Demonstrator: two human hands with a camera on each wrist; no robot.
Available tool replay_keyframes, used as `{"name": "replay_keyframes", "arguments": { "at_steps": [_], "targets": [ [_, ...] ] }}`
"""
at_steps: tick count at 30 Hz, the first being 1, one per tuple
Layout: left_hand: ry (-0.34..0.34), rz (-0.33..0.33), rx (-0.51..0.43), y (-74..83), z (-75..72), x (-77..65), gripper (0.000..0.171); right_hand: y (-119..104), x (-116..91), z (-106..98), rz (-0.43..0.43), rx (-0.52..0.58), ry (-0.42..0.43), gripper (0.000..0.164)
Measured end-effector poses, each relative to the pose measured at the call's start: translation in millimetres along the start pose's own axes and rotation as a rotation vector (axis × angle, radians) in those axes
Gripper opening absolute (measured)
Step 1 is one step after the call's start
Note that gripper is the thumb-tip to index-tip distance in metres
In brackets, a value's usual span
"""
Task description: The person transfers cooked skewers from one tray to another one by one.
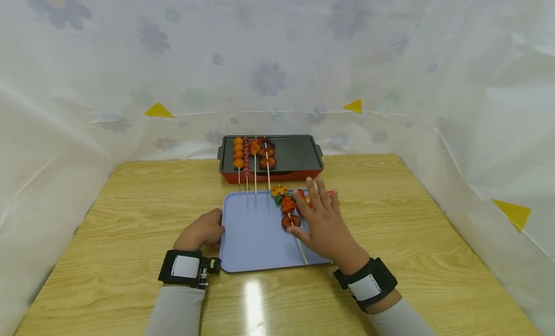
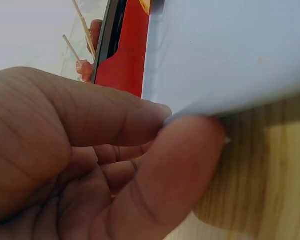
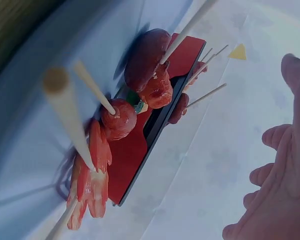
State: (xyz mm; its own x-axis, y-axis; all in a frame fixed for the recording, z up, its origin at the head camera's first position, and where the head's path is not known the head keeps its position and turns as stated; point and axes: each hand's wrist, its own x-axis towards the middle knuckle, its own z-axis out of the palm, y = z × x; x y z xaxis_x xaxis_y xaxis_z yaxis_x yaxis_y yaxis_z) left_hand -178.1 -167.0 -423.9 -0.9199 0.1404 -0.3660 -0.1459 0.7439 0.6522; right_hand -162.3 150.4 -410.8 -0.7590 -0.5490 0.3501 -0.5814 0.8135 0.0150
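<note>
In the head view, my left hand (image 1: 203,228) is at the left edge of a light blue-violet tray (image 1: 256,244). The left wrist view shows the thumb and index finger pinching that edge. My right hand (image 1: 324,225) is held with straight, spread fingers over the tray's right side, partly covering the food skewers there. One skewer (image 1: 288,204) carries yellow, green and red pieces and a mushroom-like round. Clearer in the right wrist view are a skewer of red-and-white sticks (image 3: 97,185) and a red ball on a stick (image 3: 120,120), apart from the right palm.
Behind the tray stands a red grill box with a dark grill plate (image 1: 299,153). Several skewers lie on its left part, including orange balls (image 1: 238,153) and brown rounds (image 1: 267,162), their sticks jutting over the front edge. Flowered sheeting (image 1: 269,81) surrounds the wooden table (image 1: 143,220).
</note>
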Motion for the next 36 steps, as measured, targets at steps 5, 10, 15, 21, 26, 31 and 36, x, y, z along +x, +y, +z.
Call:
{"name": "replay_keyframes", "arguments": {
  "at_steps": [5, 10, 15, 21, 26, 31, 36],
  "targets": [
    [-0.005, -0.014, -0.004, 0.1, 0.1, 0.4, 0.042, 5.4, 0.2, -1.8, 0.066, 0.003, -0.028, 0.084],
    [-0.002, -0.007, -0.008, 0.1, 0.6, -0.3, 0.042, 17.2, -1.0, -4.0, 0.132, 0.033, -0.058, 0.084],
    [0.003, 0.0, -0.009, 0.4, 1.1, -0.9, 0.043, 35.3, -3.5, -4.4, 0.213, 0.071, -0.081, 0.085],
    [0.003, -0.001, -0.012, 1.2, 0.8, -1.5, 0.044, 61.5, -9.1, -0.5, 0.281, 0.103, -0.11, 0.089],
    [0.001, -0.006, -0.004, 1.1, -0.4, -1.5, 0.043, 76.7, -15.3, 2.6, 0.351, 0.192, -0.179, 0.087],
    [-0.006, -0.021, -0.001, -0.1, -0.1, -1.6, 0.041, 83.9, -20.5, 7.2, 0.455, 0.338, -0.278, 0.078],
    [-0.004, -0.008, -0.007, 1.3, 0.5, -1.8, 0.039, 87.8, -21.1, 13.6, 0.532, 0.435, -0.27, 0.057]
  ]
}}
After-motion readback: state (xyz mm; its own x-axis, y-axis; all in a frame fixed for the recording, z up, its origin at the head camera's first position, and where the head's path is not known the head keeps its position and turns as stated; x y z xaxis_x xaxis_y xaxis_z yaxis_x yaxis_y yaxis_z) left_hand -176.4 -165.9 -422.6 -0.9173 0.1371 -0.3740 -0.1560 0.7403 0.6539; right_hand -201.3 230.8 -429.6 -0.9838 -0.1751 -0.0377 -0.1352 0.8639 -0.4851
